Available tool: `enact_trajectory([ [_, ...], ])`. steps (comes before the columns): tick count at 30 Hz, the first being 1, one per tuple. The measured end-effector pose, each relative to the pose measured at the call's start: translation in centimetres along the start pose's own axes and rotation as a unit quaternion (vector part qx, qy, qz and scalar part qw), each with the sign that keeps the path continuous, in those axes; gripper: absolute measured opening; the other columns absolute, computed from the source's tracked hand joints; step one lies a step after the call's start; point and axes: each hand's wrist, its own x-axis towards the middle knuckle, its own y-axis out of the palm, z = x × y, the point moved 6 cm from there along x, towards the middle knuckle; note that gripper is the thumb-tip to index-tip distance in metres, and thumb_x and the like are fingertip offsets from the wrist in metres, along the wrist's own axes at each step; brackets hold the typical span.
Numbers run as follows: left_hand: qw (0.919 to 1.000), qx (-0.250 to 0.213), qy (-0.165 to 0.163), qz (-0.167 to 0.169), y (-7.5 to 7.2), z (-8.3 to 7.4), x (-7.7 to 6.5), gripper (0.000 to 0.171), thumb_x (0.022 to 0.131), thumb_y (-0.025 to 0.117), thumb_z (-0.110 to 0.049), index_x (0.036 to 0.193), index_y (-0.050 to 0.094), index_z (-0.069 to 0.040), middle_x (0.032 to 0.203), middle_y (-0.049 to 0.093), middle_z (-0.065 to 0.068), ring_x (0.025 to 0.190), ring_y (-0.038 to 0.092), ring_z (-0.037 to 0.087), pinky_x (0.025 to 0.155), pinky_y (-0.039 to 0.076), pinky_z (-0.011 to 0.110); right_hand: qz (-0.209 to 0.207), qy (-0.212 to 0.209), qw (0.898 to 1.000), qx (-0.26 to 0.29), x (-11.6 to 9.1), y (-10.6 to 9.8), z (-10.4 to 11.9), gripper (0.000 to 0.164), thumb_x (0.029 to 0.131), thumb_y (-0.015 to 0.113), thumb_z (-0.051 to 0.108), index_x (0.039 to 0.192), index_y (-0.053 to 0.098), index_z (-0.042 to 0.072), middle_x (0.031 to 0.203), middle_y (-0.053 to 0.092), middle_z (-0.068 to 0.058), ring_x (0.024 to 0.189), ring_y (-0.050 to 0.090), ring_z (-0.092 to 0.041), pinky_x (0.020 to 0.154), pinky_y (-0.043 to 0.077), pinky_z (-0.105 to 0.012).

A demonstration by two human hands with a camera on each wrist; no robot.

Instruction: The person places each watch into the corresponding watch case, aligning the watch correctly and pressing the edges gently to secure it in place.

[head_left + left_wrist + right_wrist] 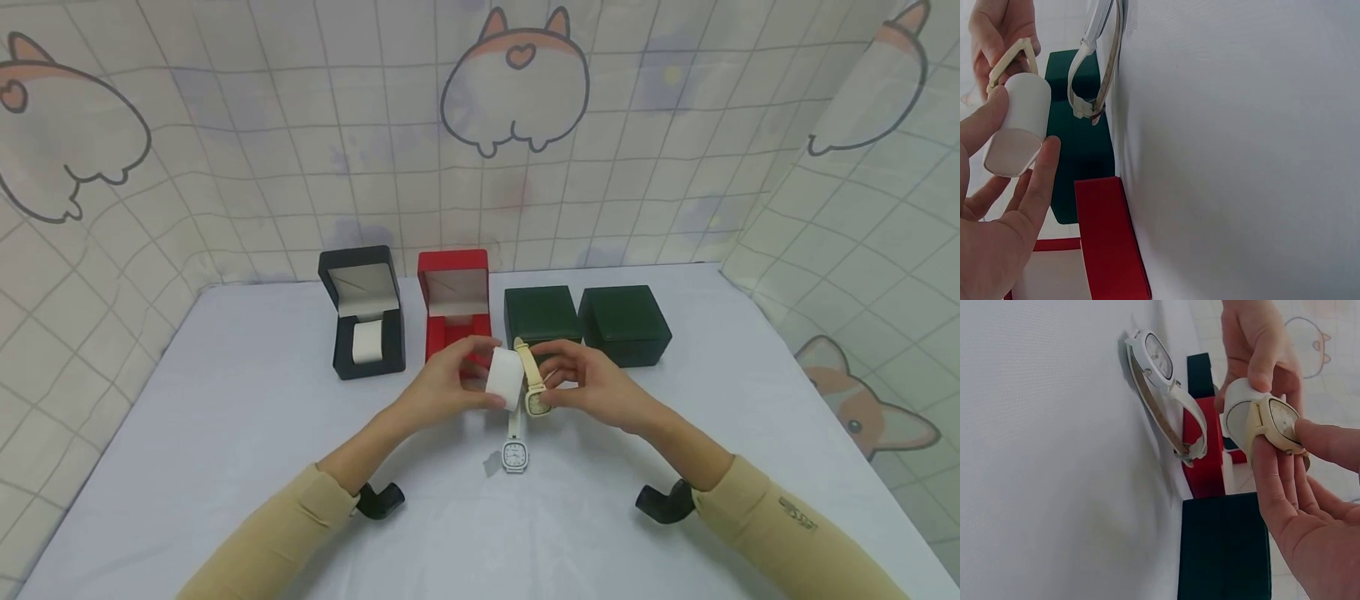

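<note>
My left hand point(450, 379) holds a white watch cushion point(506, 377) between thumb and fingers above the table. In my right hand point(592, 385) is a cream wristwatch point(537, 398), pinched by thumb and fingers right beside the cushion. The left wrist view shows the cream strap point(1015, 61) at the far end of the cushion, whose near end is hollow. From the right wrist, the watch's dial point(1283, 419) faces the thumb. A white wristwatch point(514, 454) lies on the table below the hands. Behind them stands an open red watch box point(454, 283), its inside partly hidden by the left hand.
An open black watch box point(367, 312) with a white cushion point(367, 342) stands left of the red one. Two closed green boxes point(543, 312) point(626, 325) stand to the right. A small grey tag point(492, 463) lies by the white watch. Patterned cloth point(375, 167) hangs behind the table.
</note>
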Motion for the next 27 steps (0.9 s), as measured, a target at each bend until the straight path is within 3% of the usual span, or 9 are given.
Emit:
enact_trajectory([
  [8, 0.9997, -0.016, 0.017, 0.001, 0.22, -0.21, 0.05, 0.082, 0.08, 0.091, -0.018, 0.15, 0.048, -0.017, 0.129, 0.058, 0.004, 0.109, 0.064, 0.022, 0.085, 0.059, 0.032, 0.003, -0.008, 1.0, -0.004, 0.08, -0.02, 0.2, 0.065, 0.088, 0.08, 0.002, 0.146, 0.051, 0.003, 0.115, 0.061, -0.014, 0.098, 0.065, -0.028, 0.081, 0.058, -0.027],
  [14, 0.9995, -0.002, 0.031, 0.01, 0.4, -0.53, -0.02, 0.084, 0.08, 0.091, -0.02, 0.152, 0.049, -0.026, 0.129, 0.056, 0.0, 0.11, 0.061, 0.021, 0.084, 0.059, 0.029, 0.014, -0.022, 1.0, -0.016, 0.22, 0.16, 0.22, 0.064, 0.09, 0.079, 0.003, 0.147, 0.051, 0.005, 0.114, 0.061, -0.013, 0.099, 0.063, -0.029, 0.083, 0.058, -0.029],
  [21, 0.9992, 0.022, 0.022, 0.024, 0.63, -0.74, -0.05, 0.081, 0.08, 0.091, -0.024, 0.151, 0.051, -0.029, 0.124, 0.055, -0.002, 0.108, 0.059, 0.02, 0.083, 0.058, 0.028, 0.014, -0.036, 0.999, -0.036, 0.24, 0.5, 0.86, 0.061, 0.092, 0.077, 0.004, 0.147, 0.053, 0.003, 0.11, 0.063, -0.011, 0.103, 0.06, -0.029, 0.086, 0.057, -0.027],
  [27, 0.9989, 0.038, 0.013, 0.023, 0.62, -0.55, -0.1, 0.076, 0.082, 0.089, -0.027, 0.149, 0.053, -0.031, 0.123, 0.055, -0.003, 0.109, 0.059, 0.02, 0.085, 0.058, 0.034, 0.008, -0.033, 0.999, -0.02, 0.19, 0.65, 0.6, 0.061, 0.091, 0.079, 0.006, 0.146, 0.053, 0.004, 0.11, 0.065, -0.011, 0.103, 0.063, -0.028, 0.085, 0.058, -0.029],
])
